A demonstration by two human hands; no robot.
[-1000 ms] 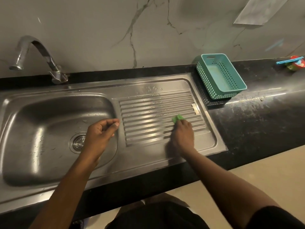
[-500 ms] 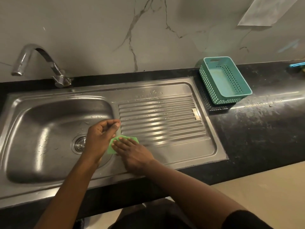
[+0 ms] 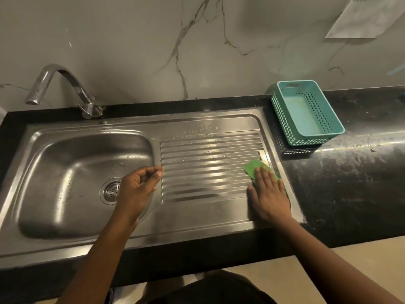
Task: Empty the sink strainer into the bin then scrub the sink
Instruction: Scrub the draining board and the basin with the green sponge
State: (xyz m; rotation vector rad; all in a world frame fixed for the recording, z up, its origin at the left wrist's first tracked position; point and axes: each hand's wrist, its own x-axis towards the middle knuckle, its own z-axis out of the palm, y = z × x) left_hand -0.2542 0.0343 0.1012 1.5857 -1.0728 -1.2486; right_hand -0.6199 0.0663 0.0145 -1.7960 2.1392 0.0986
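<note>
Occlusions and crops, head view.
Near half of green pad point(image 3: 254, 168) lies under right hand point(image 3: 270, 195); right side of strainer point(image 3: 110, 190) is behind left hand point(image 3: 137, 189), and it is unclear whether its curled fingers point(image 3: 144, 172) pinch anything. Mostly hidden: dark basket point(image 3: 291, 150) under teal basket point(image 3: 306, 113). Top edge crops paper point(image 3: 368, 16); right edge crops desk point(image 3: 350, 183).
</note>
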